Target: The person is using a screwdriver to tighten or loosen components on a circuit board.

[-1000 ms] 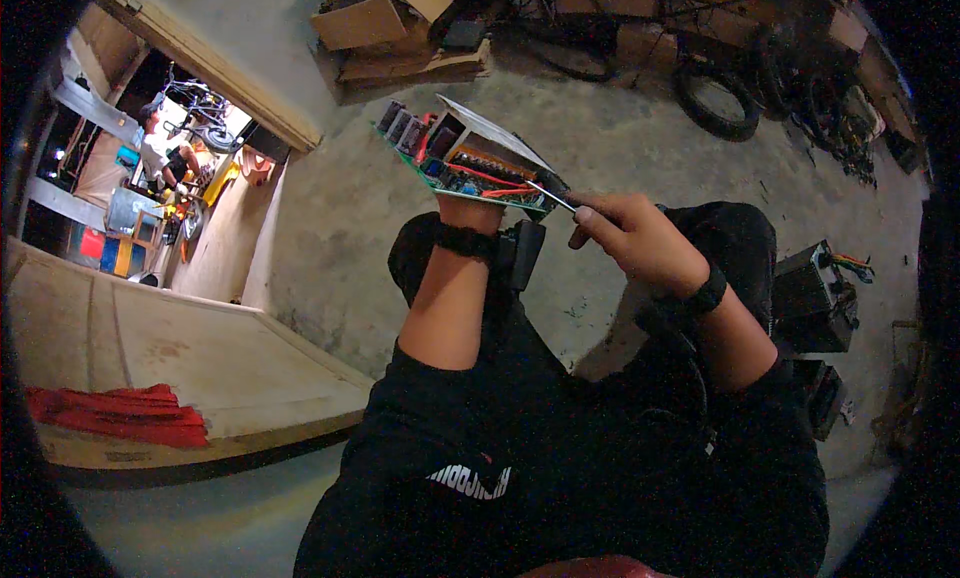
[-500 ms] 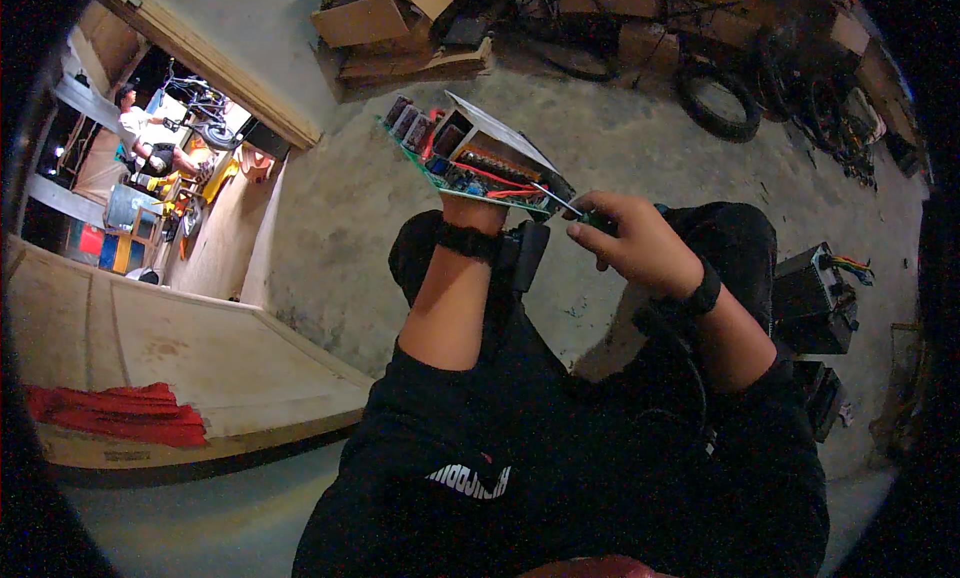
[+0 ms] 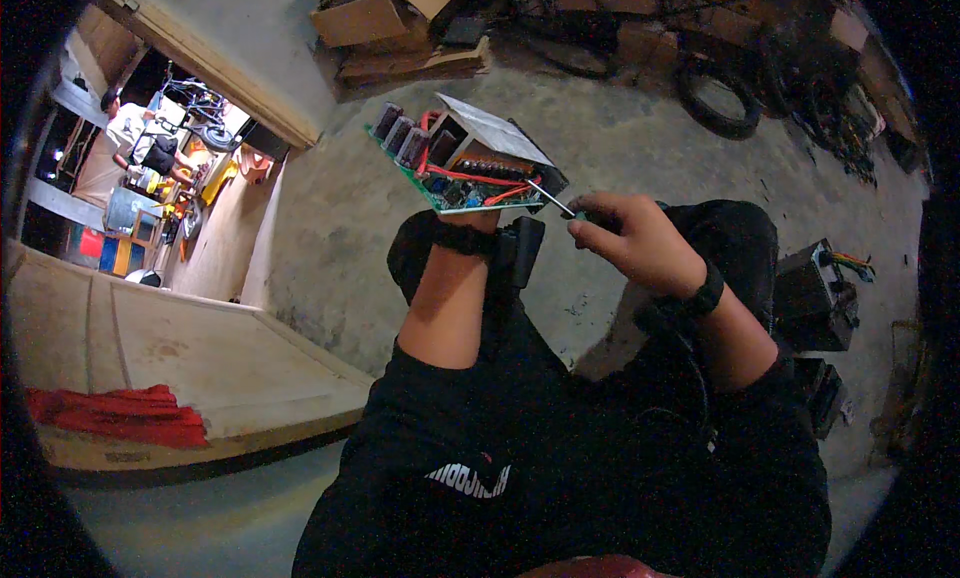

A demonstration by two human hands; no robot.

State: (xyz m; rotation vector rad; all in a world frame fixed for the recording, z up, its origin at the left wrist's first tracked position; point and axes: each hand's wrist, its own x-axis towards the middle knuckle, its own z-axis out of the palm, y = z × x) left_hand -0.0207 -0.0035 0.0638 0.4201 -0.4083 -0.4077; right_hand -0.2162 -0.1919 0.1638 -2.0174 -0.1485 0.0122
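The circuit board is in the air above the concrete floor. Its long axis goes slanting, from far left to near right, and a pale metal plate lies along its far side. The left hand is beneath; its fingers are hidden, so I cannot tell how they close. The right hand grips a screwdriver, whose tip points away and leftward, near the red wires.

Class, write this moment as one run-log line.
left hand: under circuit board, mostly hidden | right hand: holds screwdriver-like tool, tip at board's right end, contact unclear | black tire on floor
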